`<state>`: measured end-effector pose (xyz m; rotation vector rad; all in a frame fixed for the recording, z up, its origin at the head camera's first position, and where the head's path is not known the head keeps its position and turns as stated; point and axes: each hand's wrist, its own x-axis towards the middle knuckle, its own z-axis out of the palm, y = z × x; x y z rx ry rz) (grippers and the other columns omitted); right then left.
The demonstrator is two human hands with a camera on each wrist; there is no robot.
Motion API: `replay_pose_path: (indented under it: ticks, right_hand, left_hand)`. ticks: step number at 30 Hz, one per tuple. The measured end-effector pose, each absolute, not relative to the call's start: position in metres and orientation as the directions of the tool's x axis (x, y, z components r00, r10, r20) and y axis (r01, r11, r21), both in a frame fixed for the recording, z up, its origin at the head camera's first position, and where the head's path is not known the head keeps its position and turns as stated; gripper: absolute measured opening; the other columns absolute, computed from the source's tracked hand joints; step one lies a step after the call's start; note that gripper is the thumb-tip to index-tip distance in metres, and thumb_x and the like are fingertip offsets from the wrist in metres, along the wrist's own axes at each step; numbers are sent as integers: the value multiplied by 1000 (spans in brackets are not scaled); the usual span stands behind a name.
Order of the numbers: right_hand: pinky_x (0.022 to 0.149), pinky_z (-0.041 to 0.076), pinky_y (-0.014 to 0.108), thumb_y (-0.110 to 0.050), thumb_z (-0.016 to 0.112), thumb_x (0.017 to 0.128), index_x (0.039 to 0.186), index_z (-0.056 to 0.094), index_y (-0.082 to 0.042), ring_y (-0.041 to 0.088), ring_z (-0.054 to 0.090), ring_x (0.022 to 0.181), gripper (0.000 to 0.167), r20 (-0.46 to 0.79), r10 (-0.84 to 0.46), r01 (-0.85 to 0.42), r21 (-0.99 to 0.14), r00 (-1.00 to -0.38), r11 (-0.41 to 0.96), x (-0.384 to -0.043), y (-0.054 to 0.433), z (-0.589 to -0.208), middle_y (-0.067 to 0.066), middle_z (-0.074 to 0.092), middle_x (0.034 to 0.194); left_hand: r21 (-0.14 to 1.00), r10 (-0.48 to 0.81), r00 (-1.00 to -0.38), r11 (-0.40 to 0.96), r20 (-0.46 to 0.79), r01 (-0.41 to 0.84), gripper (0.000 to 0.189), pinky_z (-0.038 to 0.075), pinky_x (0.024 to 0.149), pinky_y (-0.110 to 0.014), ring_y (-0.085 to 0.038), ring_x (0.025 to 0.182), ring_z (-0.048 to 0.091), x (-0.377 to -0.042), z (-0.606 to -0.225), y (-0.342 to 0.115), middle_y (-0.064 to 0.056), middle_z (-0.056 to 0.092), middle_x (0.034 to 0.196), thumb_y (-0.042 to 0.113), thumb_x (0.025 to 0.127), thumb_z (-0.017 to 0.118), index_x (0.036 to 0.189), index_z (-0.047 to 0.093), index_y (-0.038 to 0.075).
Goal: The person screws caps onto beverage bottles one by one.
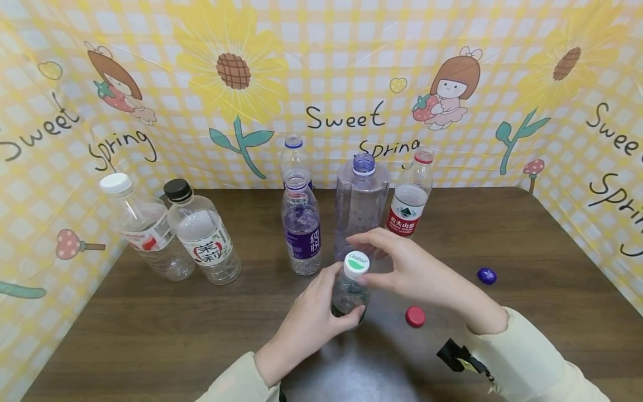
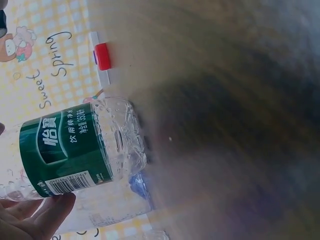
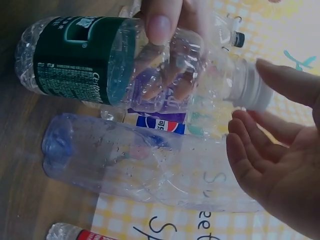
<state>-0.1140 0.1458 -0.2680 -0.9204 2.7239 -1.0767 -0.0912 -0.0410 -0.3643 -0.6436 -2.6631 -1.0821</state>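
1. Green-labelled bottle (image 1: 348,296): in front of tall purplish bottle (image 1: 360,204); left hand (image 1: 312,314) curled round it; right hand (image 1: 414,269) loosely spread about white cap (image 1: 356,264);
2. Risk: excess left squeeze could buckle thin plastic.

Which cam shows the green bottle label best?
Left wrist: the green label is large and nearly unblocked, its barcode clear. Right wrist shows another side, dimmer, small print soft. Head shows only a dark strip, mostly hidden by the left hand.

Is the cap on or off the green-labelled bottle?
On: the white cap covers the mouth of the green-labelled bottle in the head and right wrist views. Whether it's tight, I cannot tell.
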Motion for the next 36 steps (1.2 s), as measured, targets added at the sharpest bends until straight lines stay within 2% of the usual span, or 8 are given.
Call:
replay_pose_path:
  ticks: [5, 11, 15, 18, 24, 29, 36]
  right_hand:
    - [98, 49, 45, -5, 68, 86, 131, 55, -7, 23, 57, 115, 47, 122, -599, -508, -677, -792, 533, -116, 149, -266, 8, 60, 129]
    - [95, 50, 38, -7, 66, 88, 127, 58, -7, 19, 59, 110, 40, 115, -612, -511, -681, -782, 524, -117, 149, -265, 5, 63, 125]
    - [95, 49, 37, -9, 66, 88, 125, 60, -8, 20, 59, 113, 37, 115, -611, -508, -685, -783, 523, -117, 148, -265, 5, 64, 123]
    - [95, 49, 37, -10, 66, 88, 123, 61, -8, 20, 59, 114, 35, 110, -603, -498, -690, -790, 526, -117, 148, -265, 5, 64, 122]
    - [92, 50, 34, -12, 69, 86, 119, 63, -8, 17, 60, 106, 34, 100, -573, -471, -693, -813, 546, -116, 147, -264, 3, 66, 117]
    - [90, 51, 37, -15, 72, 84, 115, 65, -11, 16, 59, 102, 32, 91, -537, -442, -689, -839, 574, -115, 146, -264, 2, 67, 112]
    - [87, 52, 37, -12, 75, 80, 109, 65, -10, 16, 59, 98, 30, 100, -491, -420, -677, -866, 604, -115, 141, -265, 3, 67, 106]
  left_hand:
    - [626, 319, -891, 635, 322, 453, 68, 54, 89, -36, -17, 106, 61, -91, -364, -41, -5, 61, 117, 31, 77, 76, 133, 43, 13]
    - [628, 320, -892, 634, 318, 452, 68, 54, 89, -36, -16, 106, 60, -91, -366, -42, -4, 60, 118, 31, 77, 76, 134, 43, 13]
    - [632, 325, -895, 634, 305, 445, 67, 54, 89, -37, -16, 106, 60, -91, -366, -42, -4, 60, 118, 30, 78, 75, 134, 42, 13]
    - [636, 328, -896, 632, 298, 443, 67, 54, 88, -37, -16, 106, 60, -91, -365, -42, -4, 60, 118, 30, 79, 75, 135, 42, 13]
    - [634, 331, -895, 632, 299, 446, 68, 54, 88, -37, -17, 106, 60, -91, -365, -41, -4, 59, 119, 29, 79, 75, 135, 41, 13]
    - [635, 330, -898, 634, 293, 440, 67, 55, 87, -38, -18, 105, 60, -90, -365, -41, -5, 59, 119, 29, 79, 75, 135, 41, 13]
    - [635, 328, -895, 632, 301, 445, 67, 55, 87, -37, -17, 105, 60, -90, -366, -41, -4, 59, 118, 29, 79, 75, 134, 41, 14]
